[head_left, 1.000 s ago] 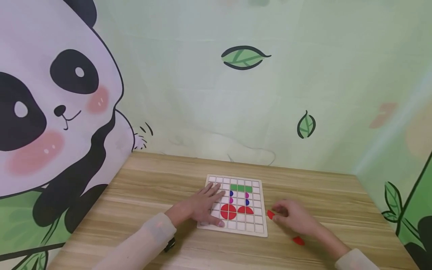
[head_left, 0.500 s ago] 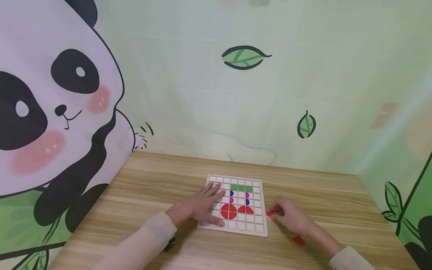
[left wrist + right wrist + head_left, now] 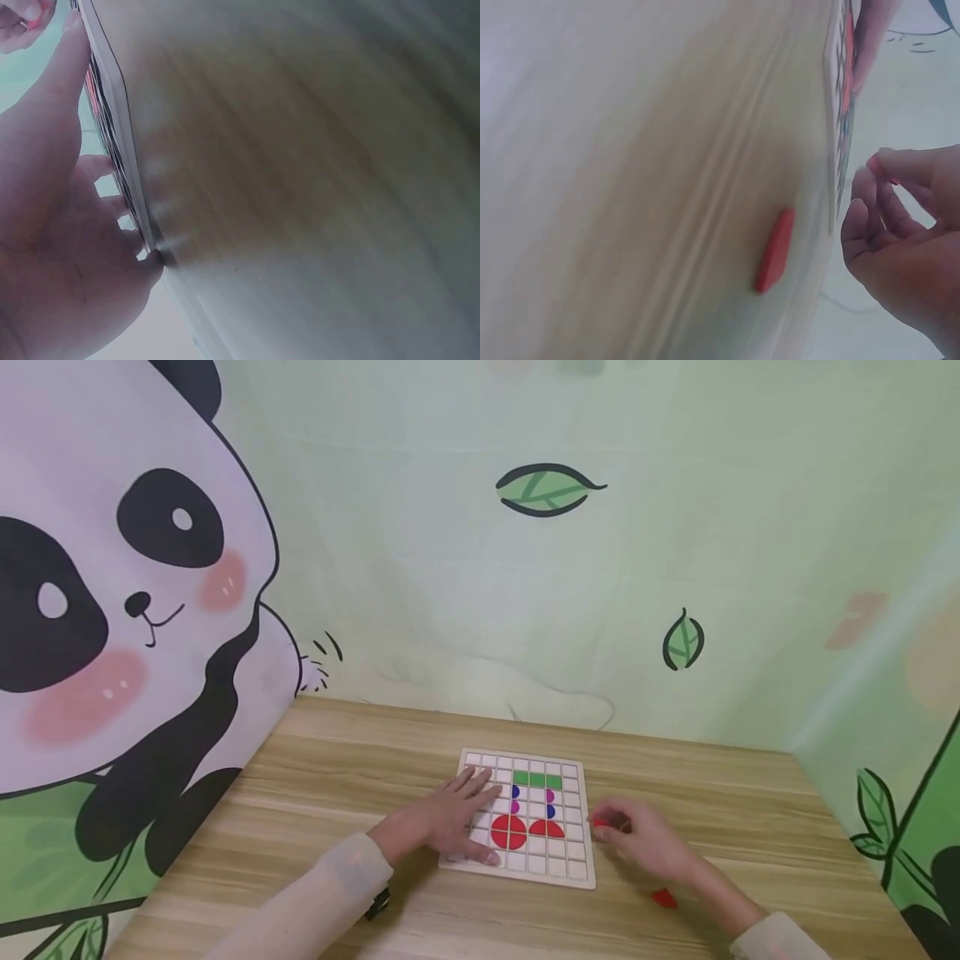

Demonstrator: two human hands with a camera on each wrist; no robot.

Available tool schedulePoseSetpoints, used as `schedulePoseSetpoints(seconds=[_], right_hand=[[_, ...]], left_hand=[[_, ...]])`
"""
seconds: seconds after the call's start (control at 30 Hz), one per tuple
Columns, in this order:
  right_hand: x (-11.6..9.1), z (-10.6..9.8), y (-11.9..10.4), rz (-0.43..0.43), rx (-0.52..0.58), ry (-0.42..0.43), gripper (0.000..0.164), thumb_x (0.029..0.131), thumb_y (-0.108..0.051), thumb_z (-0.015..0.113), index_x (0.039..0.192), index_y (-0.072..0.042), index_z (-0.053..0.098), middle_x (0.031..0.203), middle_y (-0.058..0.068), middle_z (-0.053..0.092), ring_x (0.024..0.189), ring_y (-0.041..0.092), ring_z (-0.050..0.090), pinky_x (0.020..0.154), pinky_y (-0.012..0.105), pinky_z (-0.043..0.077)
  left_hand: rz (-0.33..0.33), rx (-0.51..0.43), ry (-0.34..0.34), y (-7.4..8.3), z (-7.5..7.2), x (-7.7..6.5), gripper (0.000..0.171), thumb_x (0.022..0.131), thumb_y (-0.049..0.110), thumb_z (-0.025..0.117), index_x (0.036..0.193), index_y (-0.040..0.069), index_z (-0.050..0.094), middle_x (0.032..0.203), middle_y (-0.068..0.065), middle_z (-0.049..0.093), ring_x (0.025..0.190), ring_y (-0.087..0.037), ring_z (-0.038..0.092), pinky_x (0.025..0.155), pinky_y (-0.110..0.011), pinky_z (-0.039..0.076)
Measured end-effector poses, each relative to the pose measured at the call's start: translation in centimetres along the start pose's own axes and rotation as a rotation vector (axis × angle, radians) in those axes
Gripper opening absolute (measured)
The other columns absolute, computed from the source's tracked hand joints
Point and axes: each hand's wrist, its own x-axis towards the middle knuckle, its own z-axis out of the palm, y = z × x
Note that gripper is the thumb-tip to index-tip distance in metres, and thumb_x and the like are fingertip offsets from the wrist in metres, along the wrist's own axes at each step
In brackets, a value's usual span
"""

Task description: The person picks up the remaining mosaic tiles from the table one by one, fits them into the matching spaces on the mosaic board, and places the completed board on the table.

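Observation:
A white grid board (image 3: 555, 870) lies on the table, holding green squares (image 3: 536, 779), small blue and magenta half-round pieces (image 3: 551, 811) and red quarter-circle pieces (image 3: 508, 832). The red ones form a full circle at left and a half circle at right. My left hand (image 3: 457, 817) rests on the board's left side with fingers spread. Just off the board's right edge, my right hand (image 3: 645, 835) pinches a red piece (image 3: 601, 823) between thumb and fingertips, mostly covered by them. Another red piece (image 3: 775, 251) lies flat on the table below the right hand.
The wooden table (image 3: 337, 760) spreads around the board. A backdrop (image 3: 420, 568) printed with a panda and leaves stands behind it and at both sides. A small dark object (image 3: 378, 903) shows under the left wrist.
My right hand has turned slightly and lifted the red piece a little beside the board. The left hand stays in place on the board. The view has shifted slightly.

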Motion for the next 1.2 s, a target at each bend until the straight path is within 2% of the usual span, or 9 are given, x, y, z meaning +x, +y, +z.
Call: schedulePoseSetpoints(seconds=[0.2, 0.43, 0.73, 0.93, 1.2], right_hand=[[0.9, 0.9, -1.5, -0.029, 0.003, 0.002, 0.008, 0.098, -0.008, 0.075, 0.105, -0.012, 0.072, 0.098, -0.003, 0.071, 0.093, 0.018, 0.064, 0.082, 0.027, 0.057], [2.1, 2.9, -2.5, -0.050, -0.046, -0.002, 0.008, 0.097, -0.009, 0.078, 0.098, -0.018, 0.077, 0.095, -0.008, 0.067, 0.088, 0.017, 0.059, 0.075, 0.027, 0.054], [3.0, 4.6, -4.1, -0.089, -0.099, -0.050, 0.009, 0.097, -0.005, 0.077, 0.097, -0.014, 0.078, 0.090, -0.008, 0.069, 0.083, 0.014, 0.061, 0.072, 0.026, 0.056], [3.1, 5.0, -4.3, -0.129, -0.173, -0.035, 0.010, 0.095, -0.004, 0.079, 0.094, -0.014, 0.079, 0.090, -0.010, 0.069, 0.081, 0.011, 0.060, 0.072, 0.024, 0.056], [3.1, 5.1, -4.0, -0.146, -0.184, -0.114, 0.008, 0.093, -0.011, 0.083, 0.095, -0.017, 0.079, 0.092, -0.010, 0.069, 0.082, 0.010, 0.059, 0.072, 0.024, 0.055]], left_hand=[[-0.002, 0.010, -0.004, 0.1, -0.1, 0.0, 0.117, 0.084, 0.082, 0.066, 0.172, 0.021, 0.019, 0.179, -0.009, 0.002, 0.163, -0.037, -0.001, 0.130, -0.056, 0.014], [-0.011, 0.005, -0.006, 0.2, 0.0, 0.0, 0.116, 0.085, 0.081, 0.068, 0.172, 0.022, 0.019, 0.179, -0.008, 0.003, 0.164, -0.036, -0.001, 0.130, -0.057, 0.015], [-0.005, 0.007, -0.002, 0.2, 0.1, 0.2, 0.116, 0.085, 0.082, 0.066, 0.172, 0.021, 0.020, 0.179, -0.008, 0.003, 0.164, -0.036, 0.000, 0.130, -0.056, 0.015], [0.000, 0.008, -0.003, 0.2, 0.1, 0.3, 0.116, 0.085, 0.082, 0.066, 0.171, 0.021, 0.020, 0.179, -0.008, 0.003, 0.164, -0.037, 0.000, 0.130, -0.056, 0.015], [-0.009, 0.016, -0.007, 0.0, 0.0, 0.2, 0.116, 0.085, 0.083, 0.064, 0.172, 0.022, 0.019, 0.179, -0.008, 0.003, 0.164, -0.037, 0.000, 0.130, -0.056, 0.016]])
